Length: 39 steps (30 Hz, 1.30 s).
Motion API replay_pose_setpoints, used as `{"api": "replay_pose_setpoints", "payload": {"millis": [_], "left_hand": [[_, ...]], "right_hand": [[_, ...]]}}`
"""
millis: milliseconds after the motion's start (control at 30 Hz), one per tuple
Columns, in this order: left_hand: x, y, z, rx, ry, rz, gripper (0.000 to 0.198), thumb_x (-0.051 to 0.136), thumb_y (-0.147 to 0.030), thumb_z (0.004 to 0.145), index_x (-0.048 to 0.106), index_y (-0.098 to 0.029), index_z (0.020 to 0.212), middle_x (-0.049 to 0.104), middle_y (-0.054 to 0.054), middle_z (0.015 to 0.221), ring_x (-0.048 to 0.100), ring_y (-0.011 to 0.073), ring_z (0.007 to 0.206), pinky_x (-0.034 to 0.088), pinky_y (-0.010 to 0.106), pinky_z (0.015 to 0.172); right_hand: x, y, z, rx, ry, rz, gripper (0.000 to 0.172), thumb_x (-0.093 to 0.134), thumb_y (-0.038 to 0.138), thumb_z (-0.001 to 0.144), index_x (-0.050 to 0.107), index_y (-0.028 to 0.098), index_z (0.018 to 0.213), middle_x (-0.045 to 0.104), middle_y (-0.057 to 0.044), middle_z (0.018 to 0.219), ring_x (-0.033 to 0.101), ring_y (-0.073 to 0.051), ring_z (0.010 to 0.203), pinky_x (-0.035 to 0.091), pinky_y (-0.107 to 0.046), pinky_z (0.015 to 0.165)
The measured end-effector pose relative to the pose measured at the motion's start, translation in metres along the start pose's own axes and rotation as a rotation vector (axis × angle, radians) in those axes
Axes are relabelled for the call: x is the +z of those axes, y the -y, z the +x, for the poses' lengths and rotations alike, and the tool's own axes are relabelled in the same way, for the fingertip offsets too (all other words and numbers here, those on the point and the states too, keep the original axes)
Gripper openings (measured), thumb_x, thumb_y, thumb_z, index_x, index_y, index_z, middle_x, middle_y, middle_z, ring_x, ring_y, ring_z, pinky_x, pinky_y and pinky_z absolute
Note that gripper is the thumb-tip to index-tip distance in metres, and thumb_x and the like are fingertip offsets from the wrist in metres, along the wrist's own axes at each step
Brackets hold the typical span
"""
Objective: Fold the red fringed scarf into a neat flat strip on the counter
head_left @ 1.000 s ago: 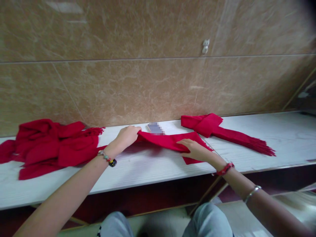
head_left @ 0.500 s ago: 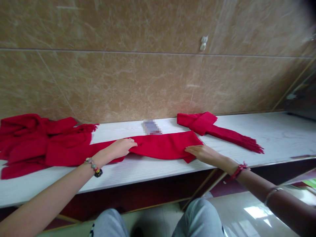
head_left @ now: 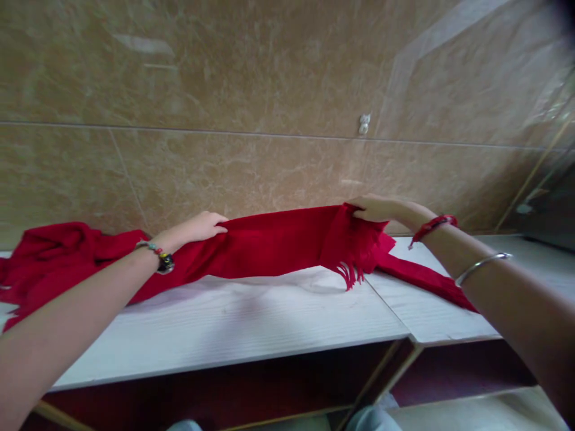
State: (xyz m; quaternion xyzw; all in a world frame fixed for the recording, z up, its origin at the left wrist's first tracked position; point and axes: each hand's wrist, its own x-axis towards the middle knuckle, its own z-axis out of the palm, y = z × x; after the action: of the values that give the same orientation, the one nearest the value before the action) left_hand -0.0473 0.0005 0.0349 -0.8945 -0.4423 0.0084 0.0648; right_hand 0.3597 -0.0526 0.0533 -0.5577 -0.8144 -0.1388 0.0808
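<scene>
A long red scarf (head_left: 274, 242) stretches between my two hands, its middle lifted off the white countertop. My left hand (head_left: 200, 228) is closed on its upper edge, left of centre. At the right, my right hand (head_left: 371, 208) grips the upper corner, where a fringe (head_left: 354, 260) hangs down. The scarf's left part runs behind my left forearm toward a crumpled heap of red cloth (head_left: 58, 251). Behind and below my right hand lies another red scarf (head_left: 422, 278), partly covered by the lifted one.
The white countertop (head_left: 251, 323) runs along a brown marbled tile wall (head_left: 251, 173) with a small white cat-shaped hook (head_left: 364, 124) on it. Open shelf compartments (head_left: 224, 386) lie under the counter's front edge. A dark object (head_left: 552, 209) stands at the far right.
Both hands have raised the scarf from the counter and moved up toward the wall. A fringed end now hangs at the right hand. The pixelated item behind the scarf is hidden now.
</scene>
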Motion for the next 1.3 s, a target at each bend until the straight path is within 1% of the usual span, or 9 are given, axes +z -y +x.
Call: {"api": "replay_pose_setpoints", "payload": {"millis": [100, 400, 533, 700, 800, 967, 1067, 1167, 1300], "left_hand": [[-0.006, 0.011, -0.002, 0.005, -0.026, 0.016, 0.026, 0.045, -0.022, 0.08, 0.065, -0.017, 0.096, 0.066, 0.005, 0.1, 0.06, 0.0156, 0.085, 0.041, 0.021, 0.076], [-0.005, 0.031, 0.006, -0.138, -0.257, 0.139, 0.032, 0.036, -0.017, 0.083, 0.065, -0.018, 0.097, 0.067, 0.008, 0.096, 0.061, 0.0198, 0.089, 0.043, 0.025, 0.078], [0.044, 0.009, -0.037, 0.085, -0.181, 0.007, 0.036, 0.035, -0.014, 0.083, 0.061, -0.023, 0.106, 0.061, 0.002, 0.113, 0.058, 0.0176, 0.101, 0.041, 0.025, 0.087], [0.134, -0.031, -0.093, 0.195, 0.06, 0.02, 0.048, 0.033, 0.002, 0.074, 0.058, -0.016, 0.111, 0.058, 0.009, 0.116, 0.056, 0.0193, 0.105, 0.043, 0.031, 0.088], [0.139, -0.042, -0.102, 0.198, 0.15, 0.029, 0.051, 0.034, 0.002, 0.071, 0.057, -0.014, 0.115, 0.056, 0.012, 0.119, 0.056, 0.0214, 0.105, 0.044, 0.033, 0.087], [0.084, -0.044, -0.069, 0.335, 0.318, -0.15, 0.027, 0.047, -0.027, 0.082, 0.065, -0.023, 0.101, 0.066, 0.003, 0.1, 0.06, 0.0181, 0.091, 0.044, 0.023, 0.078], [0.068, -0.068, -0.035, 0.393, 0.247, -0.2, 0.029, 0.039, -0.031, 0.088, 0.064, -0.023, 0.102, 0.065, 0.002, 0.104, 0.06, 0.0153, 0.091, 0.042, 0.022, 0.079], [0.08, -0.113, 0.0, 0.474, 0.069, -0.18, 0.03, 0.038, -0.029, 0.09, 0.06, -0.02, 0.108, 0.062, 0.004, 0.11, 0.056, 0.0163, 0.1, 0.037, 0.025, 0.09], [0.121, -0.164, 0.034, 0.423, -0.062, -0.163, 0.044, 0.04, -0.037, 0.089, 0.043, -0.016, 0.128, 0.034, 0.011, 0.138, 0.031, 0.0238, 0.126, 0.025, 0.037, 0.102]], "right_hand": [[-0.006, -0.001, 0.01, -0.037, 0.111, -0.062, 0.028, 0.045, 0.005, 0.072, 0.063, 0.012, 0.091, 0.067, -0.01, 0.09, 0.059, -0.018, 0.072, 0.045, -0.025, 0.066], [0.023, 0.01, 0.028, 0.084, -0.199, -0.197, 0.031, 0.038, 0.004, 0.077, 0.058, 0.01, 0.1, 0.066, -0.013, 0.091, 0.061, -0.02, 0.081, 0.045, -0.027, 0.069], [0.075, 0.031, -0.032, -0.115, -0.309, -0.148, 0.034, 0.035, 0.003, 0.08, 0.059, 0.012, 0.103, 0.065, -0.013, 0.097, 0.062, -0.02, 0.086, 0.048, -0.028, 0.074], [0.158, 0.06, -0.134, -0.344, -0.218, -0.076, 0.033, 0.038, 0.004, 0.08, 0.06, 0.014, 0.101, 0.066, -0.012, 0.094, 0.063, -0.021, 0.085, 0.052, -0.032, 0.075], [0.171, 0.071, -0.164, -0.277, -0.146, 0.001, 0.037, 0.038, 0.004, 0.079, 0.058, 0.014, 0.109, 0.064, -0.012, 0.104, 0.06, -0.022, 0.095, 0.051, -0.034, 0.081], [0.136, 0.073, -0.158, -0.158, 0.109, 0.18, 0.042, 0.041, 0.006, 0.076, 0.057, 0.017, 0.113, 0.062, -0.01, 0.11, 0.058, -0.021, 0.099, 0.046, -0.035, 0.088], [0.111, 0.066, -0.139, -0.151, 0.314, 0.369, 0.036, 0.05, 0.018, 0.076, 0.059, 0.02, 0.111, 0.062, -0.006, 0.111, 0.058, -0.02, 0.1, 0.045, -0.031, 0.089], [0.105, 0.059, -0.115, -0.071, 0.277, 0.47, 0.035, 0.045, 0.032, 0.083, 0.058, 0.018, 0.113, 0.061, -0.008, 0.113, 0.057, -0.02, 0.101, 0.043, -0.033, 0.091], [0.139, 0.062, -0.09, 0.01, 0.108, 0.395, 0.053, 0.044, 0.039, 0.085, 0.041, 0.011, 0.129, 0.042, -0.015, 0.133, 0.036, -0.024, 0.124, 0.029, -0.041, 0.103]]}}
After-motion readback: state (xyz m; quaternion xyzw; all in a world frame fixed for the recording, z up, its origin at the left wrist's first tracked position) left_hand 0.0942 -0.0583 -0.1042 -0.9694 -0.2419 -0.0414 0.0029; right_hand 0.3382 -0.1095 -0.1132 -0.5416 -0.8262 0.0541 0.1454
